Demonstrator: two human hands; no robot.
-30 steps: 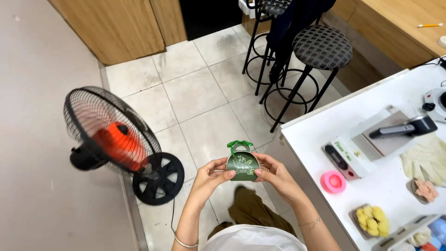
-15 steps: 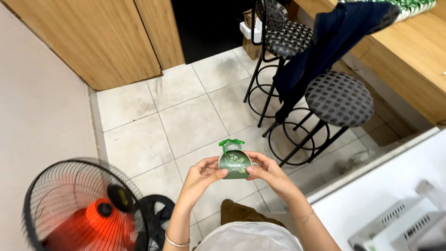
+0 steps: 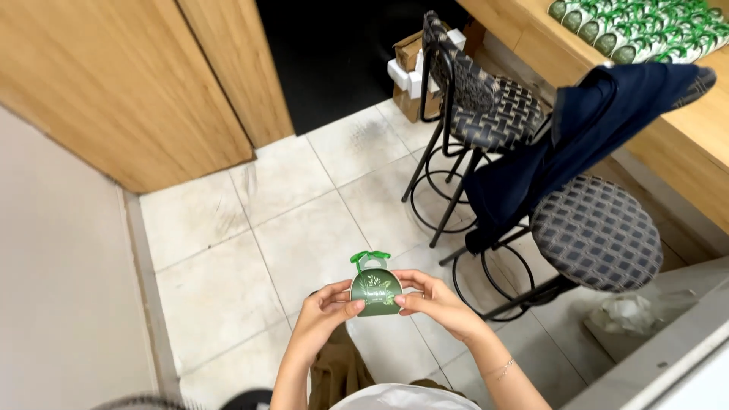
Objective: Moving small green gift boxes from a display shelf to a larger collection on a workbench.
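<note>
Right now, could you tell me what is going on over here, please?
A person stands on a pale tiled floor and holds a small dark green dome-shaped box with a green bow on top in front of them. The left hand and right hand pinch it from either side with thumbs on its front. Two black woven-seat bar stools, one draped with a dark blue garment, stand beside a wooden counter.

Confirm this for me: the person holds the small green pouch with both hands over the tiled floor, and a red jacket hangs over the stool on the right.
One detail is wrong: the jacket draped over the stool is dark blue, not red. The rest stands: the left hand and right hand both hold the small green pouch over the tiled floor. The head view shows it.
</note>
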